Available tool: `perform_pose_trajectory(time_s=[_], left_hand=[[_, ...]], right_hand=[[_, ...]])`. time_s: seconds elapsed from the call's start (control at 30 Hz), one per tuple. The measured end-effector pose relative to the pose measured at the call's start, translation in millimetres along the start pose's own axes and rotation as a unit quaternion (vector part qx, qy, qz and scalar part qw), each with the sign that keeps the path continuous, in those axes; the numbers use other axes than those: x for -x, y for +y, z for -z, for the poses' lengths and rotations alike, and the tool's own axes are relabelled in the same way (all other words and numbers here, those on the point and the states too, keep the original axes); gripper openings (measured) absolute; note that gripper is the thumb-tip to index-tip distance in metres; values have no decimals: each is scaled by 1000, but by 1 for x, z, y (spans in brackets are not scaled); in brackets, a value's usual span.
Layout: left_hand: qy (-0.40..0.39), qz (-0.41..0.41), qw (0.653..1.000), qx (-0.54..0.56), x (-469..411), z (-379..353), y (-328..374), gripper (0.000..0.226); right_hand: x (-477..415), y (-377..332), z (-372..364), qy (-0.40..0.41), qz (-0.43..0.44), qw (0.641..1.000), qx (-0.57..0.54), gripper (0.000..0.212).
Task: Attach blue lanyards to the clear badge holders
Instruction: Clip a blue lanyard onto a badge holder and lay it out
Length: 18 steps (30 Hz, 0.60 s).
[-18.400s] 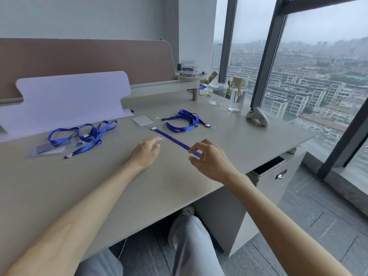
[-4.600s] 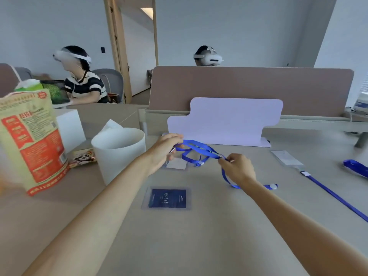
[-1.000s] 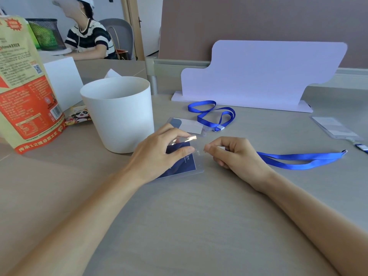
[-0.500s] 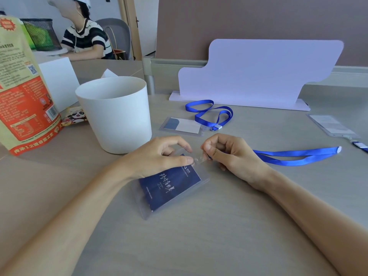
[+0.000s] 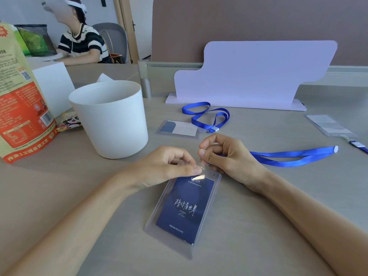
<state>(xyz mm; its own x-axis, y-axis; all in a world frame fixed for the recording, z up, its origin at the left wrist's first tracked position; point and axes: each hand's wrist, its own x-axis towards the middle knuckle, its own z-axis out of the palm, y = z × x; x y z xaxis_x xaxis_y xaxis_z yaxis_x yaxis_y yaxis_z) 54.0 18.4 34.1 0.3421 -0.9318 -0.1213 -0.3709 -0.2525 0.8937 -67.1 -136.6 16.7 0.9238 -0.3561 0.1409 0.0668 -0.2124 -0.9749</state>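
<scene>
A clear badge holder (image 5: 183, 212) with a dark blue card inside hangs tilted above the desk. My left hand (image 5: 169, 166) pinches its top edge. My right hand (image 5: 223, 154) pinches the clip end of a blue lanyard (image 5: 292, 157) right at the holder's top slot. The rest of that lanyard trails to the right across the desk. Behind my hands lies another clear holder (image 5: 178, 128) joined to a looped blue lanyard (image 5: 207, 116). A third holder (image 5: 328, 125) lies at the far right with a lanyard end (image 5: 358, 145) by it.
A white bucket (image 5: 111, 118) stands left of my hands. A red and tan snack bag (image 5: 19, 96) and a small panda packet (image 5: 69, 121) are at the far left. A pale purple stand (image 5: 254, 74) backs the desk. Another person sits at the back left.
My left hand has lifted the holder and turned it so the card hangs lengthwise toward me. My right hand stays at its top with the lanyard clip.
</scene>
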Motion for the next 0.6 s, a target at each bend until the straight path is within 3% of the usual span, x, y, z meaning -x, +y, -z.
perform_pose_trajectory(time_s=[0.1, 0.23, 0.4, 0.6], left_hand=[[2, -5, 1000, 2, -1, -2, 0, 28], [5, 6, 1000, 15, -1, -4, 1, 24], [46, 11, 999, 26, -2, -7, 3, 15], [97, 13, 995, 29, -3, -7, 1, 22]], right_hand=[[0, 0, 1, 4, -4, 1000, -7, 6], [0, -1, 1, 4, -4, 1000, 2, 7], [0, -3, 1, 22, -10, 1000, -16, 6], [1, -6, 2, 22, -21, 999, -10, 6]])
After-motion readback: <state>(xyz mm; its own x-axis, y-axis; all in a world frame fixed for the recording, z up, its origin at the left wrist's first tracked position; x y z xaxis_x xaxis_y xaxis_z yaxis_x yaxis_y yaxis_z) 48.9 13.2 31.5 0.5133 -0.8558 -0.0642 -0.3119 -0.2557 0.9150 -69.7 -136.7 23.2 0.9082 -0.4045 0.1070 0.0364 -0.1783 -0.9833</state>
